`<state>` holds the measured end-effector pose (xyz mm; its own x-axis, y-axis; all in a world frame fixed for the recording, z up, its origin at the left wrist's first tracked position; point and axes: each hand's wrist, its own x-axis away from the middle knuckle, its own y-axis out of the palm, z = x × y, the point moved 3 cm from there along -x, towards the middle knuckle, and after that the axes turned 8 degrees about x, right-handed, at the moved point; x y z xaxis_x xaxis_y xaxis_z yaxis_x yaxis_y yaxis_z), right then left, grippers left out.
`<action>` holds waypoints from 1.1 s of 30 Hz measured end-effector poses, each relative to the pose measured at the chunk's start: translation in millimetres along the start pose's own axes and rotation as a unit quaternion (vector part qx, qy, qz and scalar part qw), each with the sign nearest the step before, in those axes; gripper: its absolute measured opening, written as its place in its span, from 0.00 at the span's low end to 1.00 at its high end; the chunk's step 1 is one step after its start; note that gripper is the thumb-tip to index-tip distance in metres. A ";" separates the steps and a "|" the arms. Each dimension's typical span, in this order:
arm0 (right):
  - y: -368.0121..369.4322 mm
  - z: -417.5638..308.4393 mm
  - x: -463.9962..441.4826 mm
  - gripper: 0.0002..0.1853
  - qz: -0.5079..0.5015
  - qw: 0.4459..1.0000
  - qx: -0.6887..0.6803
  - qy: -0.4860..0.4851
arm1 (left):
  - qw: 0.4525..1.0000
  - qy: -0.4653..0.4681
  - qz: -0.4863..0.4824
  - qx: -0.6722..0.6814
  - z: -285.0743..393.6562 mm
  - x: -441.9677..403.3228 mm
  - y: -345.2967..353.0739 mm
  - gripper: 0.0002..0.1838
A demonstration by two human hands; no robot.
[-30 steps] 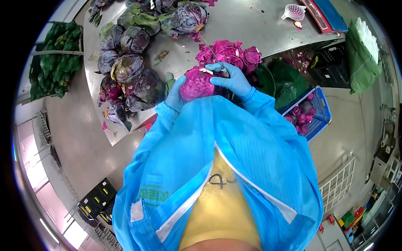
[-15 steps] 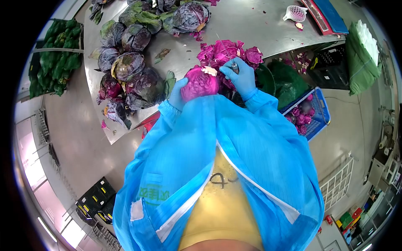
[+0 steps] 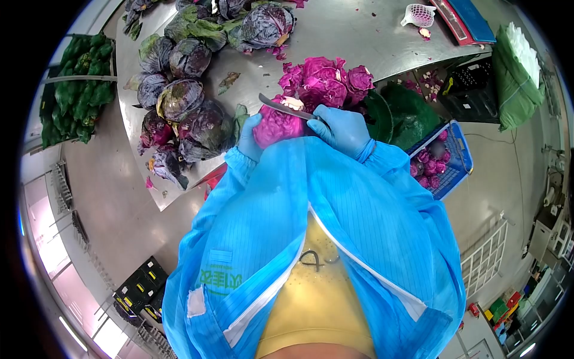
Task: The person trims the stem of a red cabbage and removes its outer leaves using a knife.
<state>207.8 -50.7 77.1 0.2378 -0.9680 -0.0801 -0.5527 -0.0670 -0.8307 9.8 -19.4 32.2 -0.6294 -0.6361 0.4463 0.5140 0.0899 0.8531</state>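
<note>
A peeled red cabbage (image 3: 276,127) is held close to my jacket at the near table edge, its pale cut stem facing up. My left hand (image 3: 249,136), in a blue glove, grips its left side. In my gloved right hand (image 3: 343,127) is a knife (image 3: 288,108), whose blade lies across the top of the cabbage beside the stem. Just beyond, loose purple leaves (image 3: 323,81) are heaped on the metal table (image 3: 353,30). Several unpeeled red cabbages (image 3: 190,58) with dark outer leaves are piled to the left.
A blue crate (image 3: 457,161) with small purple cabbages stands at the lower right, near a green bag (image 3: 406,116). White netting (image 3: 418,15) and a red-and-blue tray (image 3: 463,23) lie at the far right. Green net sacks (image 3: 81,90) are at the left.
My right hand has turned and lowered, bringing the knife blade flat across the top of the cabbage. The cabbage and my left hand have shifted slightly left.
</note>
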 end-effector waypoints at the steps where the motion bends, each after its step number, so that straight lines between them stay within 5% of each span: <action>1: -0.2 0.2 0.0 0.24 0.000 1.000 0.000 0.000 | 1.000 -0.002 -0.001 -0.008 -0.2 -1.3 -2.0 0.37; 9: -4.4 -1.1 -1.0 0.21 -0.037 0.999 0.010 -0.035 | 0.999 0.000 0.008 -0.042 1.5 2.0 -6.7 0.39; 13: 2.8 3.1 0.0 0.19 -0.039 0.998 0.013 -0.042 | 0.997 -0.032 -0.050 -0.052 1.2 5.2 -3.0 0.42; 16: -5.0 11.6 1.3 0.17 0.051 0.998 0.009 -0.041 | 0.987 -0.087 -0.130 -0.030 -1.8 10.3 -3.3 0.44; 18: 16.3 76.3 9.0 0.18 0.030 0.988 -0.003 0.150 | 0.981 -0.105 -0.159 -0.027 4.2 9.1 -14.2 0.45; 20: 5.6 89.3 5.5 0.18 0.038 0.991 0.009 0.131 | 0.985 -0.026 -0.172 0.002 10.2 6.9 -40.0 0.50; 21: 6.9 83.2 14.0 0.19 0.042 0.990 0.011 0.131 | 0.991 -0.056 -0.121 -0.009 12.9 15.7 -28.8 0.48; 22: 4.4 80.3 10.0 0.20 0.043 0.986 -0.039 0.156 | 0.992 -0.085 -0.084 -0.029 22.8 13.6 -10.6 0.45; 24: 5.4 63.7 0.7 0.21 0.081 0.964 -0.188 0.171 | 0.991 0.008 -0.075 -0.110 29.7 5.2 -1.4 0.44; 30: 15.9 7.3 -30.3 0.33 0.068 0.879 -0.472 0.014 | 0.952 0.077 -0.129 -0.265 39.6 -1.6 34.8 0.48; 33: 2.3 -2.4 -37.4 0.37 0.039 0.930 -0.366 -0.010 | 0.936 0.083 -0.144 -0.309 44.7 -5.2 35.5 0.50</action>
<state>195.8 -15.2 79.5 0.1838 -0.9729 -0.1406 -0.9627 -0.1493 -0.2257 5.3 21.4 72.2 -0.7213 -0.6805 0.1291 0.6078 -0.5325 0.5891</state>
